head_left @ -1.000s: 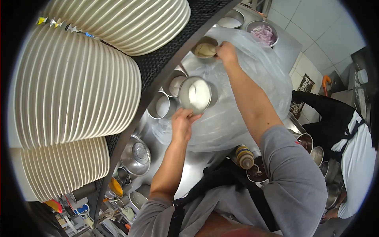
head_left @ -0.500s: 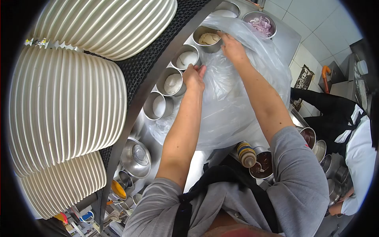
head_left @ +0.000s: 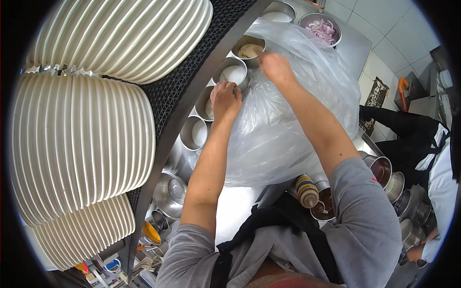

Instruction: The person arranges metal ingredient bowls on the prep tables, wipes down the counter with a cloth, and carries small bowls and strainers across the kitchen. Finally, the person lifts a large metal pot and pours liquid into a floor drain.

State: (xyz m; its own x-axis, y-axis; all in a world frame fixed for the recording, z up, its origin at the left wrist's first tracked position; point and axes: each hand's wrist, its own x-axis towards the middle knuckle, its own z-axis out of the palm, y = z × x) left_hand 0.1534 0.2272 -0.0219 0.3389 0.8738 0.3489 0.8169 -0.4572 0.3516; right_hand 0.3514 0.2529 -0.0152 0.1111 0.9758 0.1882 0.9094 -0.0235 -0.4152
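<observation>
A row of round metal containers lies along the shelf edge. My left hand [head_left: 226, 100] is closed at the rim between the container of white powder [head_left: 234, 73] and the partly covered container [head_left: 204, 103]; what its fingers grip is hidden. My right hand [head_left: 276, 67] is closed beside the container of beige paste [head_left: 249, 51], fingertips at its rim, and I cannot make out what they hold. Nearest me in the row is another container with white contents [head_left: 194, 133]. A large clear plastic bag [head_left: 283, 129] spreads under my forearms.
Stacked white plates [head_left: 81, 139] fill the shelf at left. Sliced onions [head_left: 321, 31] sit in a bowl at the back. A striped squeeze bottle [head_left: 306, 191] stands near my body. Another person [head_left: 439, 177] is at the right, near several metal pots.
My left hand first lowered a container of white powder into the row, then moved from its rim toward the neighbouring container. My right hand stays by the paste container, its fingers now more curled.
</observation>
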